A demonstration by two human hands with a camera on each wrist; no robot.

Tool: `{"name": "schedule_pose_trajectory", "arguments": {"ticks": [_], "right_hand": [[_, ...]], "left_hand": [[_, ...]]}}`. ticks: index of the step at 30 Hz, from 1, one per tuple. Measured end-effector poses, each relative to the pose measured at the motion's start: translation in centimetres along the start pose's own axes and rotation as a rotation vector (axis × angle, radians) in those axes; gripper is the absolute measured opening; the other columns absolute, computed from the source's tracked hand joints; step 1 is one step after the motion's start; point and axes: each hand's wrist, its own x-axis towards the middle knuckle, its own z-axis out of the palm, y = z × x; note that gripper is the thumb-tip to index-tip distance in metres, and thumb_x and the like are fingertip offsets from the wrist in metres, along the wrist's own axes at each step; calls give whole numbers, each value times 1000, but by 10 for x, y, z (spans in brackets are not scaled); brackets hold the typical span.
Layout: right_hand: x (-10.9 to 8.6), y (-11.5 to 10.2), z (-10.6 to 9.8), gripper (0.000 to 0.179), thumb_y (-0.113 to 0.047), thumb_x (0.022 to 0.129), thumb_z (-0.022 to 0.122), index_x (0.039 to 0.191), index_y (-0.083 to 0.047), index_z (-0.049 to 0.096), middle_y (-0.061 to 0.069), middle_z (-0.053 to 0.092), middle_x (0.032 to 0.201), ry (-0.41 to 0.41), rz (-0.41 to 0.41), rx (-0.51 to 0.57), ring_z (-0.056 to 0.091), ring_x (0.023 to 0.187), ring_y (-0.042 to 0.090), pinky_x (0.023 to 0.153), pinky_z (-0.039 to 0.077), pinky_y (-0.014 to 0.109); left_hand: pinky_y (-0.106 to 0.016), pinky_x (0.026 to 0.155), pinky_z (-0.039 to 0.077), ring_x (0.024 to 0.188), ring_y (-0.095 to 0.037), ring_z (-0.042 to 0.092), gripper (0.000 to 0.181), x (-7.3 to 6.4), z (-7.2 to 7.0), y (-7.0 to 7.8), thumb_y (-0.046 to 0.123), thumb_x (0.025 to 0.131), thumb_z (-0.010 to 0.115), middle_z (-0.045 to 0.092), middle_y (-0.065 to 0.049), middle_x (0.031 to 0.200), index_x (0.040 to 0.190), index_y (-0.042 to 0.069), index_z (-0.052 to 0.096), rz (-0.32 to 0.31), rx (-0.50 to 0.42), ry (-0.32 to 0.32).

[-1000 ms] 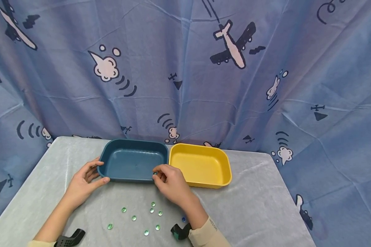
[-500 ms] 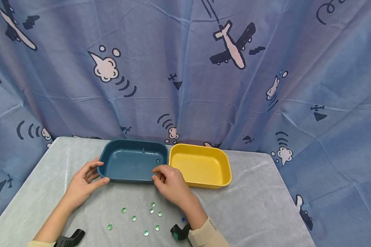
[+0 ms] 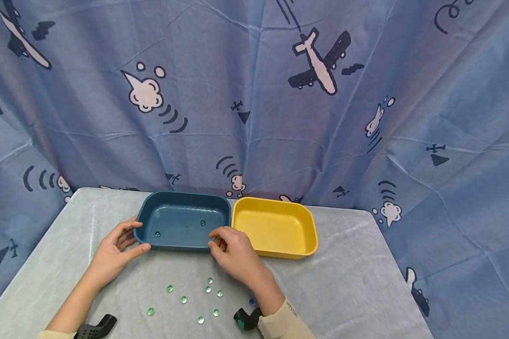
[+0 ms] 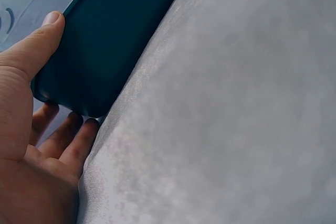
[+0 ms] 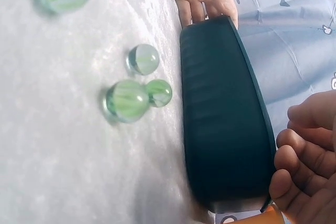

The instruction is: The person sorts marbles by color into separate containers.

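A dark blue tray [image 3: 182, 193] stands at the back of the table, two small marbles [image 3: 202, 222] inside it. My left hand [image 3: 115, 245] holds its near left corner, thumb along the front wall and fingers at the left end; the left wrist view has the thumb [image 4: 50, 30] by the rim. Over the near right corner is my right hand [image 3: 235, 247], its fingers loosely bent. The right wrist view finds nothing between those fingers [image 5: 294, 153]. Several green-streaked glass marbles [image 3: 184, 299] lie on the grey cloth in front.
A yellow tray [image 3: 311, 245] sits right beside the blue one, behind my right hand. One blue marble [image 3: 252, 302] lies next to my right wrist, by a black wrist device [image 3: 247, 318]. A printed curtain [image 3: 254, 94] hangs directly behind the table.
My right hand has let go of a marble over the blue tray. Two marbles now show inside, having rolled leftward across its floor. Both hands have stayed about where they were.
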Motion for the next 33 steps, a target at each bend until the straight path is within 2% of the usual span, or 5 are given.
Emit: {"name": "schedule_pose_trajectory", "arguments": {"ticks": [6,13,25,29,33], "right_hand": [[0,-2,1,10,-12,105,74,114,-9,78,-8,60,88,-3,-20,-15,54,77,6,65,51,18],[-1,-8,4,12,-11,105,74,115,-5,78,-8,61,89,-34,-35,-12,54,78,5,67,51,16],[-3,-16,11,9,-12,106,73,114,-11,77,-9,63,92,-63,-64,-24,54,80,2,68,52,13],[-3,-17,13,8,-13,106,74,112,-12,77,-9,64,92,-68,-79,-40,54,80,0,68,52,12],[-3,-18,16,9,-15,106,74,113,-11,78,-11,63,92,-81,-87,-54,54,81,-2,68,51,11]], "left_hand": [[-10,97,54,136,-5,54,65,0,0,0,16,100,85,31,-25,174,153,3,51,-18,15,-3],[-9,97,53,134,-1,52,65,0,0,0,15,100,85,32,-25,173,154,2,51,-12,17,-1],[-8,97,53,145,-56,45,65,0,0,1,14,100,84,30,-26,174,154,0,50,-15,11,-6],[-8,98,52,146,-50,48,65,0,0,1,14,100,84,30,-25,174,153,1,50,-9,13,-5],[-9,98,53,140,-12,55,64,0,0,2,14,100,84,32,-26,173,153,1,51,-1,18,-1]]}}
